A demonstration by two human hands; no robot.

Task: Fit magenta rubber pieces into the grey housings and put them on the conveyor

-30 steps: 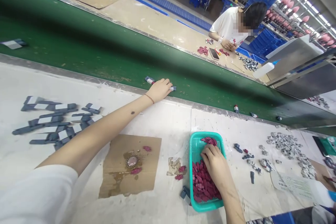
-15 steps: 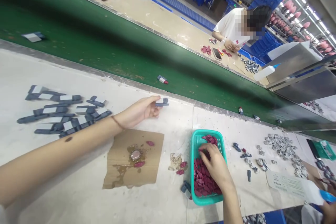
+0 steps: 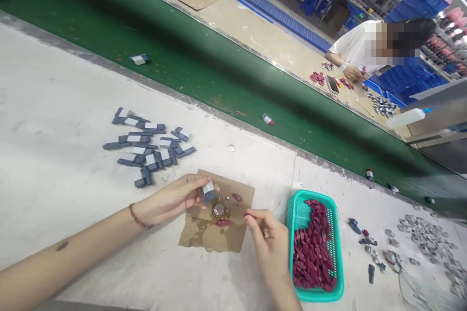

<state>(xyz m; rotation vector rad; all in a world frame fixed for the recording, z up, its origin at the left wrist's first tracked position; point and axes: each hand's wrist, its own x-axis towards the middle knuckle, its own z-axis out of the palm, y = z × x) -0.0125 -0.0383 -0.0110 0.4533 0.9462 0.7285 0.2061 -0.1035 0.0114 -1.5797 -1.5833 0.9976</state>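
My left hand [image 3: 178, 199] grips a dark grey-blue plastic part [image 3: 208, 193] with a light grey face, over the left edge of a piece of brown cardboard [image 3: 231, 244]. My right hand [image 3: 268, 240] is closed in a pinch at the cardboard's right side; a small dark red piece [image 3: 246, 215] barely shows at its fingertips. Between the hands a small round dish [image 3: 219, 209] of clear liquid sits on the wet cardboard. Two red pieces, one above [image 3: 237, 197] and one below [image 3: 223, 223], lie beside it. A green basket [image 3: 340, 262] of red pieces stands to the right.
Several grey-blue parts [image 3: 146, 138] lie in a group at the left. Light grey pieces [image 3: 425, 233] are spread at the right. Beyond the table edge runs a green belt [image 3: 219, 92] carrying a few parts. Across it a person in a white shirt [image 3: 359, 41] handles small pieces.
My right hand has left the basket and moved left to the cardboard. My left hand has brought the grey-blue part down from near the belt toward the dish. The camera view has shifted left.
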